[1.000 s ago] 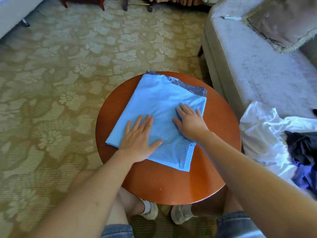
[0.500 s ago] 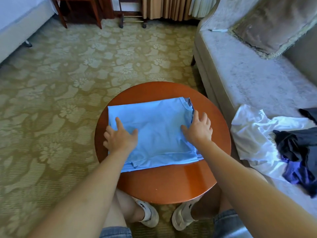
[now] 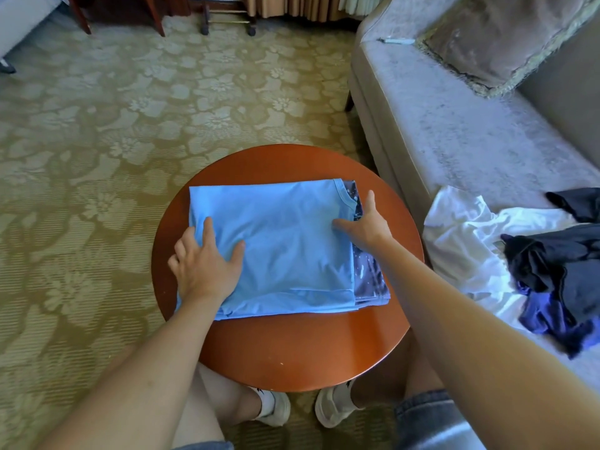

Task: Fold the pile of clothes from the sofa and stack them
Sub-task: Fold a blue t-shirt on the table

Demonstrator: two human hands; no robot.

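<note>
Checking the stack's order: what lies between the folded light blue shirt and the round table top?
In the head view, a dark blue patterned garment lies under the light blue shirt on the round table, its edge showing along the shirt's right side.

Light-blue shirt [image 3: 279,245] lay over navy speckled garment [image 3: 370,274] on red-brown table [image 3: 292,345]; carpet [image 3: 130,125] olive floral; sofa [image 3: 454,125] grey.

Our bare left arm [image 3: 136,368] and right arm [image 3: 470,319] stretch forward over the table [image 3: 292,345]. Our left hand [image 3: 206,266] lies palm down near its left edge, thumb spread wide. Our right hand [image 3: 368,227] lies flat toward its right edge, fingers straight, thumb pointing left.
</note>
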